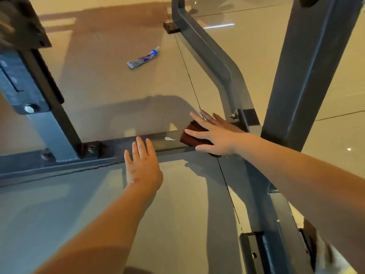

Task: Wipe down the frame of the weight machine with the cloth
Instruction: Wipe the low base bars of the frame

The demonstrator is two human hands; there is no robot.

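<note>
Right hand (215,135) flat, fingers spread wide, pressing folded brown cloth (192,134) onto grey metal frame bar (114,147); left hand (142,165) open, holding nothing, fingertips over bar beside cloth.

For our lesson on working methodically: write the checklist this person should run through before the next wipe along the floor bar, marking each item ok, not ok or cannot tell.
1. Cloth lies on the floor bar: ok.
2. Right hand controls the cloth: ok, its spread fingers press flat on it.
3. White smear cleared from the bar: not ok, it sits just left of the cloth.
4. Left hand is out of the wiping path: not ok, its fingers lie over the bar beyond the smear.
5. Tube on the floor is out of the way: ok, it lies far past the bar.
6. Clean side of the cloth faces down: cannot tell.
</note>
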